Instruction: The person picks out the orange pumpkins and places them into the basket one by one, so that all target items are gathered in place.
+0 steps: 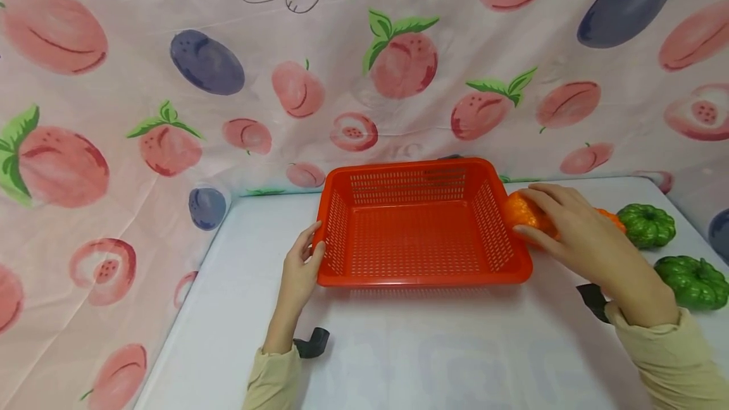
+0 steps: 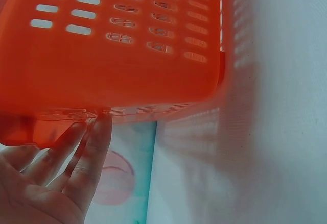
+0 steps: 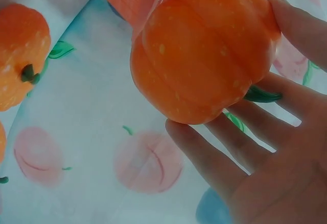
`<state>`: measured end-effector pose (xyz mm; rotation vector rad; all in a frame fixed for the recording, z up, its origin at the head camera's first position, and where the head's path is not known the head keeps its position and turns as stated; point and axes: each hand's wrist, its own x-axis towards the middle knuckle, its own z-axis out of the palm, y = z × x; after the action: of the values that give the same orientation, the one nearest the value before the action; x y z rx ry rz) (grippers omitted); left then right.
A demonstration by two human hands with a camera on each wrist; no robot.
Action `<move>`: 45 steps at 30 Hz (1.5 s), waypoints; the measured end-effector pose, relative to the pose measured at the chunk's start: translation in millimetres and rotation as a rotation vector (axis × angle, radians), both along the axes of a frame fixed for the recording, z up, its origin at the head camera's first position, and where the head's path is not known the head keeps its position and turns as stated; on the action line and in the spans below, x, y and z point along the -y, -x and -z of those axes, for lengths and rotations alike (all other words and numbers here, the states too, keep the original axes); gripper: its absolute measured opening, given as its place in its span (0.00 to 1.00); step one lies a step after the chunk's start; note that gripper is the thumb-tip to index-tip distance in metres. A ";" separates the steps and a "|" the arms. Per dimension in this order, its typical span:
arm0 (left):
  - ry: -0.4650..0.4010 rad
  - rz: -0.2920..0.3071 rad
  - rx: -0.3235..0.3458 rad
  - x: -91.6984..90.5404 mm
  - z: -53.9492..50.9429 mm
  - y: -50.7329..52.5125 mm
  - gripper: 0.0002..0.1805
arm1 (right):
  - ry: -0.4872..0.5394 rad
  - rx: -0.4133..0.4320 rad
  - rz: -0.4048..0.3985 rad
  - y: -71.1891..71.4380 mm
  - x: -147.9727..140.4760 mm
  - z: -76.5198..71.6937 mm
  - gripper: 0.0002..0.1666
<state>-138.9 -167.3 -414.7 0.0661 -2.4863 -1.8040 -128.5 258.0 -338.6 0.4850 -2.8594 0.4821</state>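
Note:
A red plastic basket [image 1: 416,280] with slotted walls stands on the white table, its inside bare. At its left end, my left hand [image 1: 302,264] holds the rim; the left wrist view shows the fingers [image 2: 92,157] against the end wall, with the thumb out of sight. My right hand [image 1: 575,233] grips a small orange pumpkin [image 1: 519,211] beside the basket's right end. In the right wrist view, this pumpkin [image 3: 204,50] sits between thumb and fingertips, its green stem facing the palm.
Behind the right hand another orange pumpkin [image 1: 614,219] is partly hidden. Two green pumpkins, one farther back [image 1: 646,226] and one nearer [image 1: 691,282], lie at the table's right. A fruit-patterned cloth [image 1: 353,81] hangs behind and to the left.

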 end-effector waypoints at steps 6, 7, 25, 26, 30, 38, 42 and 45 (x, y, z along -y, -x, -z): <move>0.000 0.009 -0.006 -6.5 -19.7 -9.9 0.25 | 0.011 -0.035 -0.039 5.4 5.6 -0.1 0.38; 0.000 0.009 -0.007 -6.5 -19.6 -10.0 0.25 | 0.014 -0.038 -0.041 6.3 7.0 -0.5 0.37; -0.039 0.018 -0.048 6.9 14.9 3.2 0.24 | -0.011 -0.021 -0.056 16.3 27.7 1.1 0.37; -0.040 0.018 -0.048 7.0 15.0 3.4 0.24 | -0.012 -0.019 -0.056 16.9 28.5 1.2 0.37; -0.040 0.018 -0.047 6.9 15.0 3.7 0.24 | -0.009 0.006 -0.053 18.1 32.6 -0.1 0.37; -0.041 0.017 -0.046 6.3 15.2 4.1 0.25 | -0.009 0.062 -0.048 22.5 41.3 -5.0 0.38; -0.042 0.015 -0.044 5.7 14.8 3.9 0.25 | -0.013 0.059 -0.063 25.5 45.0 -6.6 0.39; -0.043 0.015 -0.044 5.6 14.5 3.9 0.25 | -0.017 0.049 -0.079 27.2 47.8 -7.3 0.38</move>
<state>-142.8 -172.8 -429.2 0.0098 -2.4244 -1.8444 -155.8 210.2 -331.3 0.5990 -2.9021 0.4904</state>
